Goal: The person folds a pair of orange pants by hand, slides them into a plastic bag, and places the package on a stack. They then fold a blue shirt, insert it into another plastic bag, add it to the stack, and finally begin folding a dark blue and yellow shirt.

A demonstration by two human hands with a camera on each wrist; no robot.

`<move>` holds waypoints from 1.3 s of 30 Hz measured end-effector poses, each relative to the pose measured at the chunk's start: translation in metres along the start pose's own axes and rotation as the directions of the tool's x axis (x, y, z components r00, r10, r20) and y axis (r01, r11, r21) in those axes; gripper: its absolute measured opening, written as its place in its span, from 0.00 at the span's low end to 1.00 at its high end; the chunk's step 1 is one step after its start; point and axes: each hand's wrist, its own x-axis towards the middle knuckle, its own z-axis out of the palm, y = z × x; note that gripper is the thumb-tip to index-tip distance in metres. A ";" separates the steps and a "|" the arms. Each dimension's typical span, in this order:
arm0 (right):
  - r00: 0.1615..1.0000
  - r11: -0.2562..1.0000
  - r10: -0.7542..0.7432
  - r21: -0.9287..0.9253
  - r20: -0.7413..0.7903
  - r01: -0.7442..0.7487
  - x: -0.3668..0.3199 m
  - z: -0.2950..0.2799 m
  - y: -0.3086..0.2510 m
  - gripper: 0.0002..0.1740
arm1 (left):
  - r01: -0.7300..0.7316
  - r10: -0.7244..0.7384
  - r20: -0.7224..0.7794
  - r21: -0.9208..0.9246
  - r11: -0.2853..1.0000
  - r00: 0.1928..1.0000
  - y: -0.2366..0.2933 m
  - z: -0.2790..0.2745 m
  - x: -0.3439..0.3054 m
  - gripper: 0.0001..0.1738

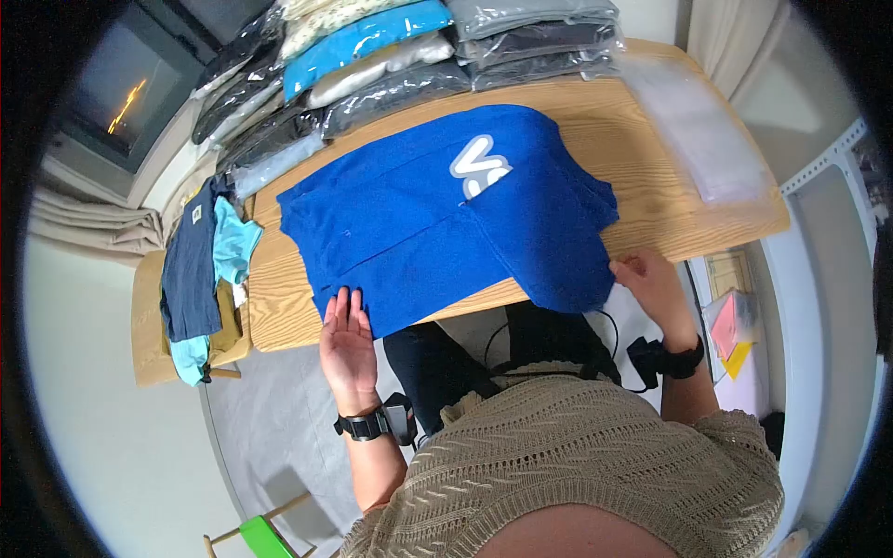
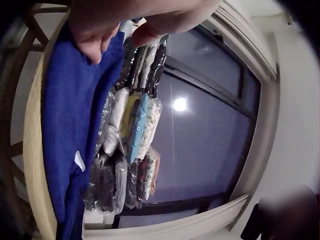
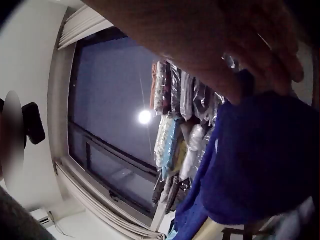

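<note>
A blue garment [image 1: 400, 214] lies across the wooden table, its right part folded over so that a white print [image 1: 477, 163] is partly covered. Its near right portion hangs past the table's front edge. The left hand [image 1: 350, 353] is palm up with straight fingers touching the garment's near left corner. At the right, the right hand [image 1: 656, 293] pinches the garment's edge between thumb and fingers. The left wrist view has the left hand [image 2: 125, 25] at the blue cloth [image 2: 75, 110]; in the right wrist view the right hand [image 3: 240, 45] is at the cloth [image 3: 260, 155].
Bagged garments [image 1: 391, 84] are stacked along the table's back. Clear plastic bags [image 1: 698, 130] lie on the right of the table [image 1: 595, 121]. Dark and light-blue clothes [image 1: 195, 270] lie on a surface at the left. A green stool [image 1: 265, 537] stands on the floor.
</note>
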 end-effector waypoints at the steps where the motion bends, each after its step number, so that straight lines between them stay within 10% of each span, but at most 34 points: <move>1: 1.000 1.000 0.012 0.001 -0.009 -0.012 -0.005 0.004 0.001 0.19 | -0.023 0.023 -0.018 0.015 1.000 1.000 -0.001 0.002 -0.001 0.19; 8: 0.993 0.992 -0.114 0.057 -0.032 0.116 -0.008 0.020 -0.006 0.20 | -0.045 0.044 0.027 0.058 0.997 0.999 -0.003 -0.002 -0.001 0.22; 10: 0.967 0.991 -0.125 -0.009 0.220 0.131 -0.001 0.016 -0.018 0.23 | -0.048 0.045 0.046 0.053 0.997 0.998 -0.001 0.006 -0.005 0.22; 14: 0.950 0.965 -0.185 0.231 0.251 0.126 -0.001 0.015 -0.062 0.17 | -0.006 -0.127 0.207 0.541 0.841 0.970 -0.002 0.045 -0.025 0.24; 16: 0.946 0.377 -0.062 0.885 0.317 -0.272 -0.008 0.021 -0.100 0.14 | 0.051 -0.348 0.325 0.663 0.747 0.879 -0.009 0.063 -0.030 0.25; 20: 0.841 0.228 -0.385 0.922 0.381 -0.313 0.006 0.052 -0.099 0.13 | 0.278 -0.527 0.342 0.564 0.777 0.778 -0.043 0.062 -0.018 0.20; 22: 0.782 0.623 -0.467 0.781 0.413 -0.040 0.011 0.052 -0.098 0.15 | 0.353 -0.540 0.362 0.468 0.810 0.760 -0.050 0.079 -0.016 0.20; 23: 0.790 0.620 -0.462 0.784 0.402 -0.036 0.016 0.052 -0.092 0.15 | 0.303 -0.462 0.320 0.438 0.846 0.827 -0.051 0.089 -0.015 0.20; 25: 0.738 0.716 -0.631 0.545 0.239 0.436 0.026 0.042 -0.079 0.12 | 0.252 -0.383 0.275 0.412 0.876 0.882 -0.048 0.102 -0.012 0.20; 28: 0.911 0.881 -0.405 0.236 -0.072 0.411 0.047 0.015 -0.053 0.08 | 0.274 -0.383 0.254 0.376 0.885 0.888 -0.039 0.108 0.000 0.23; 30: 0.844 0.869 -0.428 0.109 -0.323 0.482 0.062 0.007 -0.034 0.07 | 0.288 -0.396 0.262 0.370 0.883 0.880 -0.037 0.108 0.007 0.23; 37: 0.886 0.888 -0.459 -0.002 0.070 0.460 0.096 -0.007 0.017 0.08 | 0.179 -0.163 -0.075 0.458 0.871 0.984 0.009 0.112 0.015 0.33; 39: 0.854 0.854 -0.519 -0.031 0.028 0.520 0.099 -0.002 0.023 0.09 | 0.164 -0.260 0.134 0.493 0.855 0.956 0.039 0.091 0.027 0.32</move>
